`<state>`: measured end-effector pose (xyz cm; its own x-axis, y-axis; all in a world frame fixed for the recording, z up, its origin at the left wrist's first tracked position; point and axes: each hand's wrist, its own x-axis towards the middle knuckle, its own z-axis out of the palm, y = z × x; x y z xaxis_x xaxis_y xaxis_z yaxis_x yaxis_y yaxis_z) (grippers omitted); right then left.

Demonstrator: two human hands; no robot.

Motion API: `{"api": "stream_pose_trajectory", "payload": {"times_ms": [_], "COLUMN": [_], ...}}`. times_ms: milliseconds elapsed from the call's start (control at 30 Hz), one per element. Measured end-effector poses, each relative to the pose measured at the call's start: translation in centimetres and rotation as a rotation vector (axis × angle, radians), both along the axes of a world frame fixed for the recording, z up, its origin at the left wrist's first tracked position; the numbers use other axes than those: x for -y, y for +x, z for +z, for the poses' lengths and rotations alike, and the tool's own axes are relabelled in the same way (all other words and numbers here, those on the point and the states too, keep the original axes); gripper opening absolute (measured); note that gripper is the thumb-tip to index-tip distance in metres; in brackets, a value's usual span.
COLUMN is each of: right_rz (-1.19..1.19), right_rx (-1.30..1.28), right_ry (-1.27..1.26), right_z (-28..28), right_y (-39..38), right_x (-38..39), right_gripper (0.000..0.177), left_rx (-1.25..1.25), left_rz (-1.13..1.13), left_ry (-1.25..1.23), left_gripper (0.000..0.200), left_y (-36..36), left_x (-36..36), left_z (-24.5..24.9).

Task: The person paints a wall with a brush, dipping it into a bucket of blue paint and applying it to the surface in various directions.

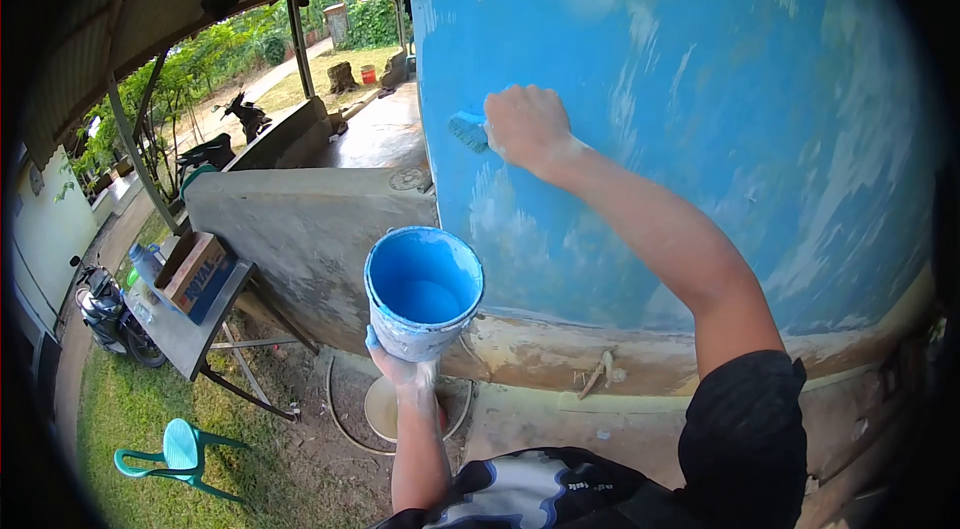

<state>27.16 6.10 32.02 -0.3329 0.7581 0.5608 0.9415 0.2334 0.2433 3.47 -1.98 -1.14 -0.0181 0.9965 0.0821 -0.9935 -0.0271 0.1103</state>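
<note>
My right hand (527, 125) is closed around a paint brush (467, 131). Its blue-stained bristles are at the surface of the blue wall (580, 239), close to the wall's left corner. Fresh blue covers much of this wall, with paler streaks and patches showing through. Low in front of me, my left hand (396, 367) supports a paint bucket (418, 337) from beneath. The bucket is white and smeared outside, blue inside, with blue paint (428, 301) at its bottom. Blue paint marks the left thumb, and the bucket hides part of that hand.
A low grey wall (300, 239) meets the blue wall at the corner. To the left stand a table (192, 347) with a cardboard box (190, 274), a green plastic chair (181, 447) and a motorcycle (115, 314). Below my left hand are a pale basin (381, 411) and a hose (333, 419).
</note>
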Motion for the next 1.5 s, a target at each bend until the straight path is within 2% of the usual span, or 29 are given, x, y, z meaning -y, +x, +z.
{"api": "stream_pose_trajectory", "payload": {"times_ms": [167,267,333,433,567,633,700,767,867,933,1067,1133,1167,1233,1267,1333,1367,1433,1467,1500], "right_rz": [-0.03,-0.014,0.012,-0.031,-0.075,-0.114,-0.136,-0.157,-0.032,-0.005,-0.029,-0.019,-0.007,0.041,0.054,0.194,0.208,0.344,0.354,0.423], "right_rx": [-0.169,-0.172,-0.062,0.086,-0.042,-0.116,-0.145,-0.173,-0.158,-0.069,-0.181,-0.242,-0.242,-0.445,-0.445,-0.644,-0.644,-0.846,-0.849,-0.956], "right_ry": [0.225,0.19,-0.015,-0.106,0.072,0.251,0.235,0.221,0.111,-0.046,0.078,0.291,0.29,0.22,0.21,-0.061,-0.075,-0.265,-0.274,-0.366], "right_z": [0.7,-1.2,-4.5,-7.4,-3.4,-1.4,-0.1,-0.4,-4.3,-5.8,-3.4,-2.9,-2.7,-2.2,-2.0,-2.0,-2.2,-3.2,-3.6,-4.0], "right_y": [0.4,1.2,2.3,3.6,5.1,4.9,4.7,4.3,4.8,4.9,6.4,6.4,6.5,6.5,6.8,8.2,8.7,10.1,10.6,11.2], "right_x": [2.1,4.0,3.8,3.7,4.9,5.9,7.2,7.4,5.5,4.3,3.5,4.0,4.6,6.4,7.0,8.1,8.5,9.2,9.7,10.2], "right_gripper": [0.019,0.021,0.022,0.022,0.017,0.02,0.021,0.023,0.025,0.025,0.021,0.023,0.023,0.027,0.027,0.028,0.028,0.029,0.029,0.029], "left_rx": [-0.002,-0.03,-0.017,-0.007,-0.003,0.011,0.021,-0.004,0.016,-0.031,-0.052,-0.111,-0.115,-0.116,-0.096,-0.075,-0.073,-0.088,-0.092,-0.032], "left_rz": [-0.013,-0.037,-0.044,-0.068,-0.072,-0.096,-0.119,-0.095,-0.12,-0.097,-0.074,-0.048,-0.037,-0.012,-0.038,-0.047,-0.084,-0.142,-0.13,-0.111], "left_ry": [-0.003,0.066,0.033,0.007,0.026,0.018,0.003,0.007,-0.01,-0.012,0.043,0.072,0.073,0.068,0.07,0.064,0.096,0.161,0.156,0.134], "left_gripper": [0.07,0.07,0.07,0.07,0.07,0.07,0.07,0.069,0.069,0.07,0.07,0.071,0.073,0.074,0.075,0.075,0.076,0.078,0.078,0.078], "left_y": [0.4,0.2,0.5,0.5,1.2,1.9,2.8,3.2,3.7,4.0,4.2,4.4,4.6,5.0,5.3,5.7,5.9,6.7,7.0,7.5], "left_x": [0.6,0.4,1.0,1.0,0.0,0.1,0.3,0.5,1.7,2.3,2.5,2.5,2.5,2.5,2.4,2.0,1.8,1.7,1.4,0.9], "left_z": [1.3,0.9,2.3,2.4,1.5,1.8,1.8,1.8,2.6,2.5,2.4,2.6,2.6,2.6,2.8,2.9,3.0,3.3,3.2,3.1]}}
